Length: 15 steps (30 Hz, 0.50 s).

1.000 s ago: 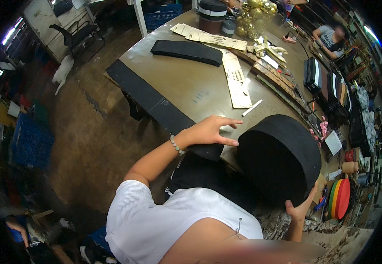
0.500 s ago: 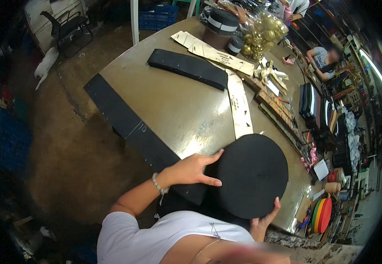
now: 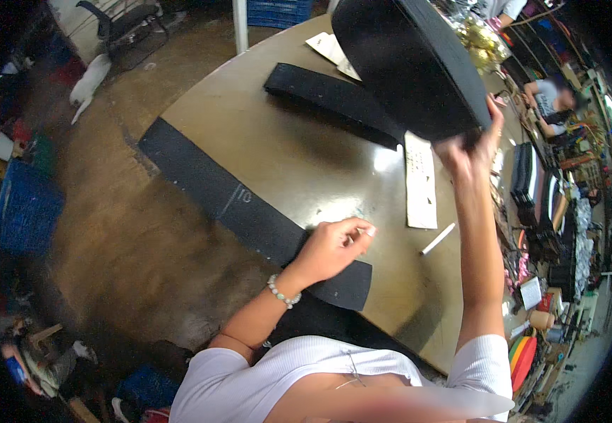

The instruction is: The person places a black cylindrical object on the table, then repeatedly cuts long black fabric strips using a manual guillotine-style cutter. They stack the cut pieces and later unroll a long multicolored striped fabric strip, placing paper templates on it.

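A big, thick roll of black band (image 3: 408, 67) is tilted over the far right part of the table. My right hand (image 3: 469, 151) grips its lower near edge, fingers along the side and partly hidden. Close to me, my left hand (image 3: 331, 248) hovers at a long black strip (image 3: 211, 190) bearing pale chalk marks. Its fingers curl loosely, with a gap between thumb and forefinger and nothing visible in it. A folded black strip (image 3: 327, 106) lies farther back, partly covered by the roll. A printed cream card strip (image 3: 420, 187) and a white pen-like stick (image 3: 438, 238) lie to the right.
The table (image 3: 242, 92) is shiny with a curved left edge. Gold baubles in clear plastic (image 3: 482, 42) stand behind the roll. Stacked dark bands (image 3: 528, 176) lie on the right, where a co-worker (image 3: 549, 102) sits. A white cat (image 3: 91, 81) lies on the floor.
My right hand has raised the roll away from me toward the far side, tilting it. My left hand has let go of it and curled. The white stick and strip's near end now show.
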Motion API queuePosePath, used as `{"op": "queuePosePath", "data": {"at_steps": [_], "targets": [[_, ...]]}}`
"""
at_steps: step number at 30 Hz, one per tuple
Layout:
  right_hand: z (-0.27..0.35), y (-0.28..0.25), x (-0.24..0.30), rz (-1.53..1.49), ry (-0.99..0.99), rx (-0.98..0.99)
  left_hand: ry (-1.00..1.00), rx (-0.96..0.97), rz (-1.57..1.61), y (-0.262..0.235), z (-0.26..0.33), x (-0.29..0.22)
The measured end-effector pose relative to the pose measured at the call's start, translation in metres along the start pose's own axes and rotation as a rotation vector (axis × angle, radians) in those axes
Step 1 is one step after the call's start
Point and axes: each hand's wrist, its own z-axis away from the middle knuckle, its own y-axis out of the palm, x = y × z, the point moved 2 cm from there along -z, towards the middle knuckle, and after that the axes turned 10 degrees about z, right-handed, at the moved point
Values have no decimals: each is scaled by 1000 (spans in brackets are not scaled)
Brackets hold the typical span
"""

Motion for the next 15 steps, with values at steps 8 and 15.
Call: {"op": "queuePosePath", "data": {"at_steps": [8,15], "targets": [[-165,85,-130,164,-61,279,-51,-69,-6,-1,2,-2],[-249,59,-149,468,-65,-35,12,-68,-18,-1,5,-4]]}}
